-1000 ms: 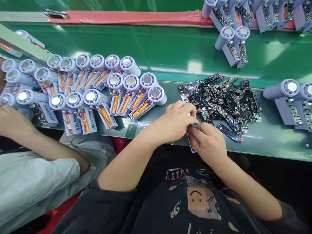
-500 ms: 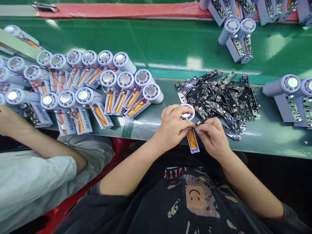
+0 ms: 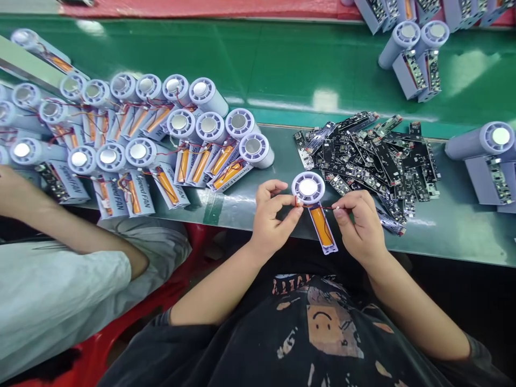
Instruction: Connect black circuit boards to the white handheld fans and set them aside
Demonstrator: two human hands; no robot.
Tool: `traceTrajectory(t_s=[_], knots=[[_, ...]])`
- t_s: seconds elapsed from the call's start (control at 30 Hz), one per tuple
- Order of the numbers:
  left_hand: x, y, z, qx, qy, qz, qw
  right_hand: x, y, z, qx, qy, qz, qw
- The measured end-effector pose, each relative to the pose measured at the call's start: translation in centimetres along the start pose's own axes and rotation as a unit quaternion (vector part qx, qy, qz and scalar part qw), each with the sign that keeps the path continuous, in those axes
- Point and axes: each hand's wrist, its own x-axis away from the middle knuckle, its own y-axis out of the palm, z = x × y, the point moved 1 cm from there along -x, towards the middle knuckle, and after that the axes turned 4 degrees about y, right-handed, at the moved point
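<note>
A pale purple handheld fan body [image 3: 308,187] lies at the bench edge in front of me, its round head up and its open handle toward me. An orange battery [image 3: 321,226] shows inside the handle. My left hand [image 3: 274,216] pinches a wire connector with red wire, thumb against forefinger, just left of the fan head. On the other side my right hand [image 3: 360,223] pinches a small white connector [image 3: 337,208] at the end of a thin wire. The wires spread sideways across the top of the handle. Neither hand grips the fan body itself.
A heap of black circuit boards [image 3: 371,156] lies beyond my right hand. Rows of fan bodies with orange batteries [image 3: 207,126] stand to the left, near a co-worker's arm [image 3: 72,226]. More fans with boards fitted [image 3: 479,142] sit at right. A green belt [image 3: 262,59] runs behind.
My left hand has come off the fan head and moved down-left, uncovering it. The hands have spread apart, with a connector pinched in each and the wires drawn sideways.
</note>
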Motion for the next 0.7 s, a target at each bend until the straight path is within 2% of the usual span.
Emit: traceTrajectory(t_s=[0.23, 0.4, 0.53, 0.6, 0.7], knots=[[-0.2, -0.1, 0.5, 0.034, -0.030, -0.010, 0.999, -0.1, -0.1, 0.0, 0.014, -0.003, -0.001, 1.000], [-0.3, 0.0, 0.8, 0.065, -0.011, 0.020, 0.998, -0.1, -0.1, -0.2, 0.013, -0.005, 0.002, 1.000], [-0.3, -0.2, 1.1, 0.070, -0.006, 0.016, 0.997, -0.1, -0.1, -0.1, 0.014, 0.008, 0.001, 1.000], [-0.4, -0.6, 1.2, 0.056, 0.012, -0.004, 0.998, 0.0, -0.2, -0.1, 0.018, 0.011, 0.000, 1.000], [-0.6, -1.2, 1.8, 0.002, 0.129, -0.111, 0.985, 0.2, -0.3, -0.1, 0.020, 0.012, -0.003, 1.000]])
